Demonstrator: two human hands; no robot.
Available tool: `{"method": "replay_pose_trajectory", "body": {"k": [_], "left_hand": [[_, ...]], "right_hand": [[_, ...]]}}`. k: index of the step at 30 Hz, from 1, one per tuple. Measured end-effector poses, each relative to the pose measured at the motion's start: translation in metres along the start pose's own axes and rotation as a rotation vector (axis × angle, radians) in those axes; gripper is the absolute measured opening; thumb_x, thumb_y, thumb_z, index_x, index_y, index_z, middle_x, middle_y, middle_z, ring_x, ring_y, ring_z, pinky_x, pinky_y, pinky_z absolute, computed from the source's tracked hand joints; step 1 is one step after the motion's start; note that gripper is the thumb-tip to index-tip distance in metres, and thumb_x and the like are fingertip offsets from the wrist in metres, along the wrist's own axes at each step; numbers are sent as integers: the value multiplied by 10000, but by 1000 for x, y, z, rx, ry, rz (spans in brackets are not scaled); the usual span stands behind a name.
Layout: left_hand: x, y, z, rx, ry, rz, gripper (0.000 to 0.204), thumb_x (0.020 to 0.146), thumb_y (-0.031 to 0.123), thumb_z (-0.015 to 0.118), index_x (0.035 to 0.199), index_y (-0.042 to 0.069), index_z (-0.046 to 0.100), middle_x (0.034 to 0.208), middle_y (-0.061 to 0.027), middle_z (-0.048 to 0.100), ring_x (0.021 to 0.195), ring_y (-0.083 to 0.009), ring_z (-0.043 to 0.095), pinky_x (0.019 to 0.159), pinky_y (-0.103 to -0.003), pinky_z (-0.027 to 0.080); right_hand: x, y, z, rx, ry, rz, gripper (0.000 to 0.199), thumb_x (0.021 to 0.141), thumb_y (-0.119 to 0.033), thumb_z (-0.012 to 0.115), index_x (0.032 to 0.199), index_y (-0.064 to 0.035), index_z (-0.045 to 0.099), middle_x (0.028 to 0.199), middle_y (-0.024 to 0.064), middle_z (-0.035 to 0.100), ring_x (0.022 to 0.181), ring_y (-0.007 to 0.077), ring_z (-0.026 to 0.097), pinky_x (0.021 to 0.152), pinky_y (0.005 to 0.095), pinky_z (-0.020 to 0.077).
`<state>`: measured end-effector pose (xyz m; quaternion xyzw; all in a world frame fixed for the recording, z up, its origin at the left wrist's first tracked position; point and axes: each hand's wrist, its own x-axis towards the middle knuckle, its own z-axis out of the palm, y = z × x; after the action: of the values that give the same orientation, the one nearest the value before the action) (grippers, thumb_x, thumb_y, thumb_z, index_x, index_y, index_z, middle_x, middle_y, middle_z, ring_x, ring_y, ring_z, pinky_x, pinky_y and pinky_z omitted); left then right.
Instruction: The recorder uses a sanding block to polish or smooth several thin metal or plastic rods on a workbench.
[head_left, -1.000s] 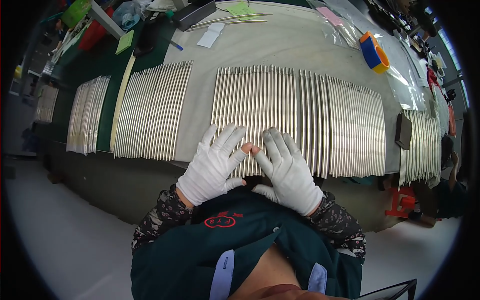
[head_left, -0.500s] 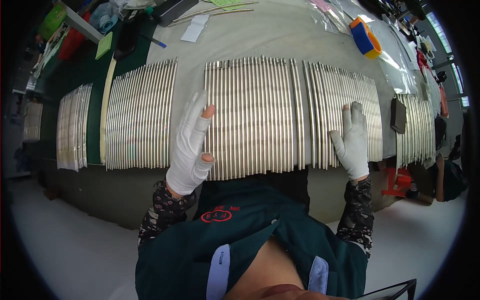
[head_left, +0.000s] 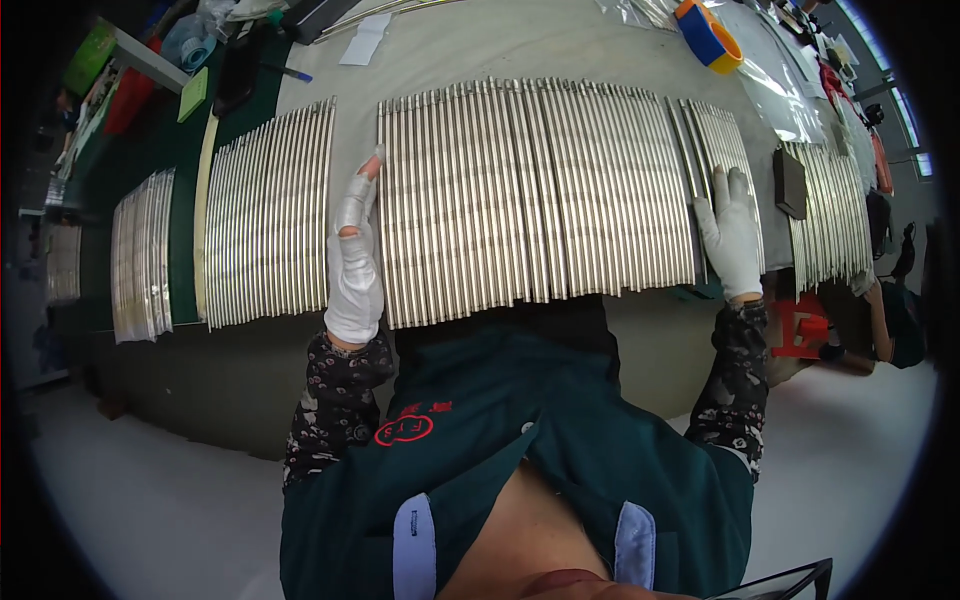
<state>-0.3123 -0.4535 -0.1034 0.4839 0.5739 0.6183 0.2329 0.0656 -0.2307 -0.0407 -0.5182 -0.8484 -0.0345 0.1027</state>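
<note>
Central batch of metal rods (head_left: 535,190) lies flat on the grey surface (head_left: 480,50), rods parallel and side by side, near ends roughly flush at the surface edge closest to the person.

Left hand (head_left: 354,255) — white glove, grip flat and spread, holding nothing — lies along the batch's left edge, fingers pointing away from the body. Right hand (head_left: 733,235), likewise gloved, flat and empty, presses the batch's right edge. Judgement: both palms bracket the batch from either side, likely to keep the rods packed tight and aligned.

Left of the batch, across a narrow gap, a second rod group (head_left: 265,215). Right of it, a smaller fanned group (head_left: 825,210) with a dark block (head_left: 790,183) beside it. Beyond the batch, a blue-and-orange tape roll (head_left: 708,35).
</note>
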Motion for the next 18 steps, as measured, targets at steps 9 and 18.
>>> {"method": "replay_pose_trajectory", "body": {"k": [9, 18], "left_hand": [[-4, 11, 58, -63, 13, -13, 837, 1010, 695, 270, 1535, 51, 367, 1592, -179, 352, 1506, -331, 270, 1256, -478, 149], [19, 5, 109, 152, 30, 8, 807, 1030, 660, 195, 1521, 49, 391, 1559, -183, 403, 1487, -329, 320, 1251, -482, 179]], "right_hand": [[-25, 63, 7, 288, 183, -389, 654, 988, -441, 536, 1419, 46, 463, 1413, 304, 473, 1309, 474, 451, 1106, 486, 375], [-15, 172, 29, -32, 159, -94, 632, 987, -442, 533, 1363, 64, 510, 1318, 329, 511, 1196, 489, 522, 1013, 510, 440]]}}
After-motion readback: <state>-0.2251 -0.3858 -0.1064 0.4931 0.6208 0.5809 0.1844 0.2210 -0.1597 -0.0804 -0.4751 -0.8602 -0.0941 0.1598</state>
